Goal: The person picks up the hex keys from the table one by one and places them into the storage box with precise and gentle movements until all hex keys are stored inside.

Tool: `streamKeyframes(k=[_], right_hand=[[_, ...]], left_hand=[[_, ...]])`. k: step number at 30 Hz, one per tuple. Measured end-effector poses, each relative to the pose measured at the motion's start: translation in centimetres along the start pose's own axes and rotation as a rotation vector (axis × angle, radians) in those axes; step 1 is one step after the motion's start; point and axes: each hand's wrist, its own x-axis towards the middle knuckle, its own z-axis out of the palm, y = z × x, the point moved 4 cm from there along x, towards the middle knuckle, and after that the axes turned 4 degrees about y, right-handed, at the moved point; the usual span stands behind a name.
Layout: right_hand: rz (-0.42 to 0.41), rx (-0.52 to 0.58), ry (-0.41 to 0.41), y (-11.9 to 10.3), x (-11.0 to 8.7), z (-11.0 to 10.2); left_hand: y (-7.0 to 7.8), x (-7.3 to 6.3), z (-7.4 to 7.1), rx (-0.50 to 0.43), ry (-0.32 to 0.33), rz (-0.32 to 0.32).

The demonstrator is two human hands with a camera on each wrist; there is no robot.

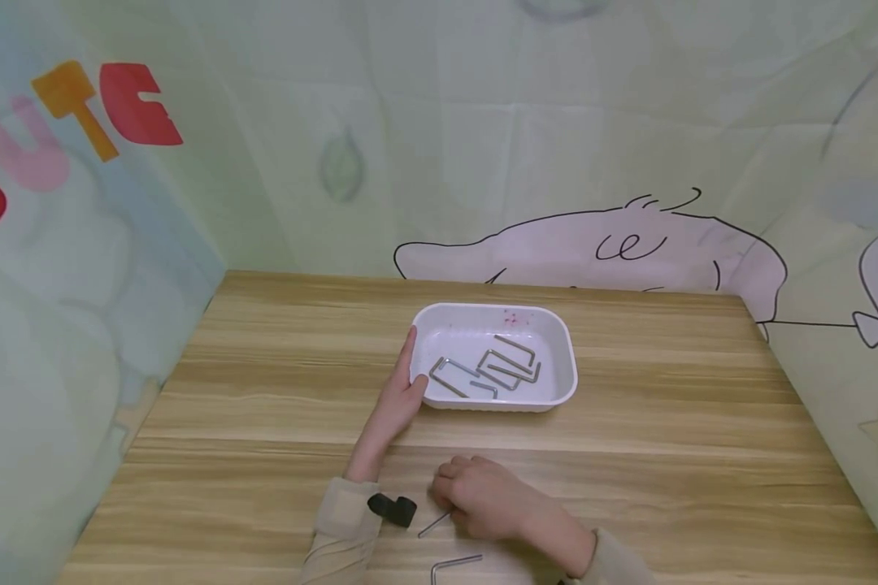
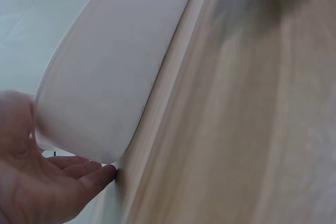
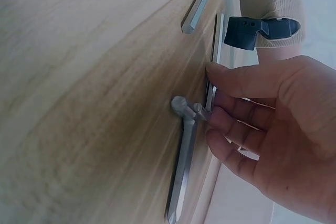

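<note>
At the left end of a white plastic tray (image 1: 567,357), my left hand (image 1: 393,408) grips the side, thumb at the near corner and fingers along the wall. Seen from the left wrist, the fingertips curl round the tray's lower corner, close to the tabletop. Several bent metal hex keys (image 1: 514,349) lie loose inside the tray. Nearer to me, my right hand (image 1: 488,500) is low over the table. In the right wrist view its thumb and fingers pinch a thin hex key (image 3: 219,38). Beside the fingertips lies another, thicker hex key (image 3: 184,169).
Another hex key (image 1: 457,561) lies at the near edge of the head view. A black wrist strap with a camera (image 1: 393,509) sits on the left sleeve. Printed cloth (image 1: 278,162) hangs behind and beside the wooden table (image 1: 673,422).
</note>
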Motion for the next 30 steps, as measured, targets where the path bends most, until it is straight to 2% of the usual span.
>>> streamKeyframes(k=[16,21,30], right_hand=[[0.003,0.001,-0.025,0.02,0.16,0.10],[0.006,0.016,-0.043,0.09,0.19,-0.04],[-0.047,0.032,-0.013,0.21,0.10,0.03]], left_hand=[[0.05,0.03,-0.05,-0.023,-0.002,0.006],[0.03,0.03,-0.11,-0.002,-0.003,-0.004],[-0.21,0.02,-0.04,0.007,0.001,0.002]])
